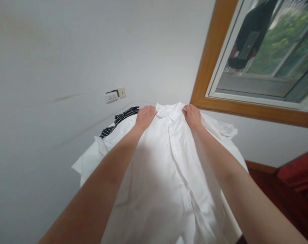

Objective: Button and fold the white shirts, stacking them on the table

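A white button-up shirt point(169, 169) lies spread out, front side up, with its collar at the far end and its button strip running down the middle. My left hand point(144, 116) is closed on the shirt's left shoulder beside the collar. On the other side of the collar, my right hand point(192, 115) grips the right shoulder in the same way. Both arms reach straight out over the shirt.
A black and white striped garment point(119, 121) lies beyond the shirt at the far left. A wall socket point(115, 95) sits on the white wall behind. A wood-framed window point(220, 105) is at the right, with dark red flooring point(278, 200) below it.
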A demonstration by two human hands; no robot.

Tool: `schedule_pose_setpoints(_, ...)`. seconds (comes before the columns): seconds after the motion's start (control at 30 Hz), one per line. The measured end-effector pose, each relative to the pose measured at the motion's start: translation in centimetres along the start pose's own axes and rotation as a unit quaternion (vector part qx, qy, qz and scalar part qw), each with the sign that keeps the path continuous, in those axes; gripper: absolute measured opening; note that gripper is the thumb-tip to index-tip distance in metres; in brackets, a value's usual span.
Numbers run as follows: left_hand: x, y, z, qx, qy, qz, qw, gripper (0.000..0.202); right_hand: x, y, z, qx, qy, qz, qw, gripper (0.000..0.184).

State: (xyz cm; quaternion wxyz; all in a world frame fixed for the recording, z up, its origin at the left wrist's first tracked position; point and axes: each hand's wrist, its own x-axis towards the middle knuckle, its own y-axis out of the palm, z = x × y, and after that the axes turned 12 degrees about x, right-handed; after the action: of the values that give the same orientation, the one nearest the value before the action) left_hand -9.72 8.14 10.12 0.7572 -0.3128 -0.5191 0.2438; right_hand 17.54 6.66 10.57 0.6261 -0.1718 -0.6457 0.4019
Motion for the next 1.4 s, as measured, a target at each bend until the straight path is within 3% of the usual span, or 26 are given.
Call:
schedule_pose_setpoints(0.13, -0.6, 2.2, -1.2, -0.034, -0.008, 0.020, 0.999, 0.028, -0.8, 2.4, 0.2, -0.032, 0.016, 0.068, 0.997, 0.029)
schedule_pose_setpoints(0.27, -2.9, 2.8, -3.7, -0.050, -0.025, 0.030, 0.998, 0.033, -2.6, 3.8, 1.3, -0.033, -0.001, 0.109, 0.993, 0.028)
schedule_pose_setpoints(0.37, -4.7, 2.1, -5.3, -0.065, 0.009, 0.047, 0.997, 0.034, -3.5, 3.6, 3.1, 0.006, -0.015, 0.132, 0.991, 0.028)
schedule_pose_setpoints(0.5, -6.5, 1.2, -6.7, -0.114, 0.048, 0.113, 0.986, 0.032, -4.7, 2.8, 5.9, 0.078, 0.013, 0.250, 0.965, 0.027)
schedule_pose_setpoints(0.6, -7.6, 1.6, -7.4, -0.133, 0.046, 0.137, 0.980, 0.037, -6.2, 2.6, 7.5, 0.106, 0.037, 0.295, 0.949, 0.025)
schedule_pose_setpoints(0.87, -9.4, 3.7, -8.2, -0.117, 0.062, 0.115, 0.984, 0.041, -9.3, 3.2, 9.3, 0.093, 0.075, 0.198, 0.973, 0.033)
schedule_pose_setpoints(1.2, -9.3, 3.7, -7.8, -0.117, 0.059, 0.120, 0.984, 0.040, -9.8, 3.2, 10.5, 0.054, 0.039, 0.203, 0.977, 0.026)
schedule_pose_setpoints(1.4, -9.4, 3.6, -8.0, -0.101, 0.046, 0.128, 0.986, 0.037, -9.0, 3.3, 9.7, 0.125, 0.042, 0.192, 0.972, 0.027)
